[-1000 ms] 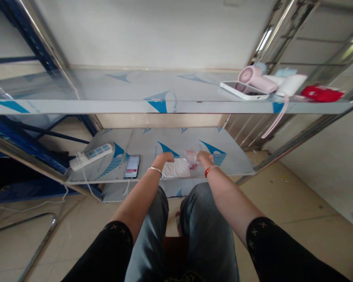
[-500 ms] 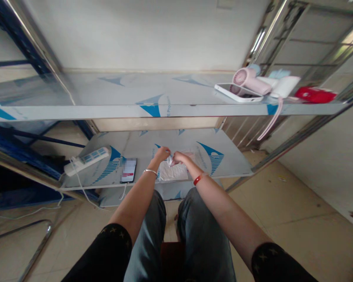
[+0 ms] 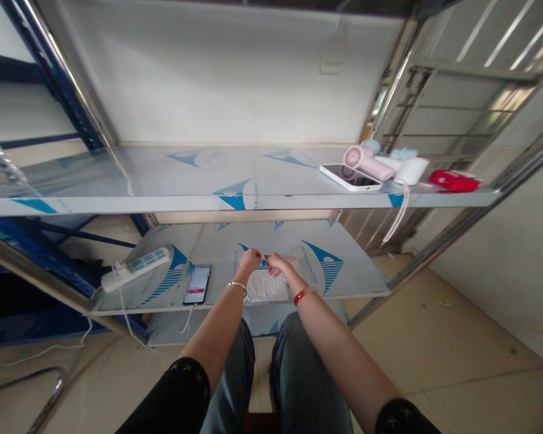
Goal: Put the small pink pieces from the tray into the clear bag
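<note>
My left hand [image 3: 250, 259] is closed, fingers curled, over the lower shelf [image 3: 217, 259]. Close to its right, my right hand [image 3: 277, 264] has its thumb and forefinger brought together, with the other fingers bent below. Whatever sits between the fingertips is too small to make out. Directly below both hands lies a flat, white, crinkled packet [image 3: 266, 287], wrapped in thin plastic by its look. Behind and right of my right hand rests a clear plastic piece [image 3: 294, 263] with faint reddish marks, partly covered by the hand.
Left on the lower shelf are a phone [image 3: 196, 284] on a cable and a white power strip [image 3: 136, 269]. The upper shelf [image 3: 271, 203] juts out above, holding a white-framed tablet-like object [image 3: 350, 179], a pink handheld fan [image 3: 366, 161] and a red pouch [image 3: 455, 181]. Metal posts flank both sides.
The view has tilted up, so everything sits lower in the picture. The crinkled plastic seen between my hands before no longer shows there. My hands remain close together above the packet.
</note>
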### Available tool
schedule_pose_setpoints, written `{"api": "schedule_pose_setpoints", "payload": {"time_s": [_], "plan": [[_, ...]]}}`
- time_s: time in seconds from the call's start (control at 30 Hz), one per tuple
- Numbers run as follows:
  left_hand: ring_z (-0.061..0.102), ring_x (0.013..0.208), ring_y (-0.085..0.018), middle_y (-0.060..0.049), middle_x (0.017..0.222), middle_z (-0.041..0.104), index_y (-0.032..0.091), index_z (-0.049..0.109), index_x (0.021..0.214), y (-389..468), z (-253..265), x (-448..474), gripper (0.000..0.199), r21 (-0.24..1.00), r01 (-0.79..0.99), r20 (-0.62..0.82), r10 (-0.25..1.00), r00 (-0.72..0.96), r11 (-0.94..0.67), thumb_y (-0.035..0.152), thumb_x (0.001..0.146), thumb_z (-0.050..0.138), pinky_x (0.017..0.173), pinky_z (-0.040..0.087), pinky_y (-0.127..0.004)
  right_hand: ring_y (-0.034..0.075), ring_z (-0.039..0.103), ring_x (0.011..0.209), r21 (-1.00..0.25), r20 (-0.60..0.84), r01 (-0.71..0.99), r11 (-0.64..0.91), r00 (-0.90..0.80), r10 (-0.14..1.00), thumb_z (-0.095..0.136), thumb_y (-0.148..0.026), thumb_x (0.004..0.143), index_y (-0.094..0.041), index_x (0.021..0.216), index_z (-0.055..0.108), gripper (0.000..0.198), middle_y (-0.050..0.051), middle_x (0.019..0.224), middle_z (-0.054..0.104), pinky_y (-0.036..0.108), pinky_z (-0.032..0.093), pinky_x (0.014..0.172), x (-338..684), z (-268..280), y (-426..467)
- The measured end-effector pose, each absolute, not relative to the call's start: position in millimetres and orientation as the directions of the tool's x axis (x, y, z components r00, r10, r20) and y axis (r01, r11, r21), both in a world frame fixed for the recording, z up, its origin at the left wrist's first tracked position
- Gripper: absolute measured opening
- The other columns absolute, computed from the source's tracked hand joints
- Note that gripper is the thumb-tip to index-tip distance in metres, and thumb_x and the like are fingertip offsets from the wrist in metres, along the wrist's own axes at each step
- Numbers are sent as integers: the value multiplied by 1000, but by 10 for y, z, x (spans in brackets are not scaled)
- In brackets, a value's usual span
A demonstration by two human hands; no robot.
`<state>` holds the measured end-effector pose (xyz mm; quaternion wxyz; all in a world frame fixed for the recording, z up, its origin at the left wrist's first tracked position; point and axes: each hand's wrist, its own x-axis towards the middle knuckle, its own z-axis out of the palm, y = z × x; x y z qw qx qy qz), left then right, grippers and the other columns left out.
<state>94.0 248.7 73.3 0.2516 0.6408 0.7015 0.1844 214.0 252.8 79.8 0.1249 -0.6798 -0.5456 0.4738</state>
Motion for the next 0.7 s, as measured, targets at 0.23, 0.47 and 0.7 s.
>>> {"api": "schedule_pose_setpoints", "payload": {"time_s": [0.23, 0.47, 0.7], "plan": [[66, 78, -17, -10, 80, 72, 11, 74, 85, 2523, 689, 959, 22, 647, 758, -88, 996, -29, 79, 14, 80, 53, 66, 47, -23, 13, 56, 44, -792, -400, 526, -309, -65, 914, 43, -31, 95, -10, 83, 62, 30, 3, 56, 58, 24, 48, 50, 2024, 782, 2566], [67, 78, -16, -9, 77, 73, 9, 75, 84, 2580, 620, 989, 25, 690, 718, -84, 995, -51, 95, 9, 79, 51, 63, 46, -20, 12, 54, 42, -845, -444, 330, -421, 8, 896, 42, -18, 90, -12, 79, 60, 22, 4, 61, 62, 25, 49, 51, 1943, 620, 2675], [68, 84, -17, -8, 81, 74, 11, 76, 86, 2553, 650, 993, 24, 694, 711, -93, 993, -69, 114, 5, 72, 57, 62, 44, -17, 20, 62, 52, -837, -450, 313, -449, 73, 890, 39, -15, 88, -11, 79, 60, 23, 10, 60, 62, 29, 52, 52, 1860, 470, 2781]]}}
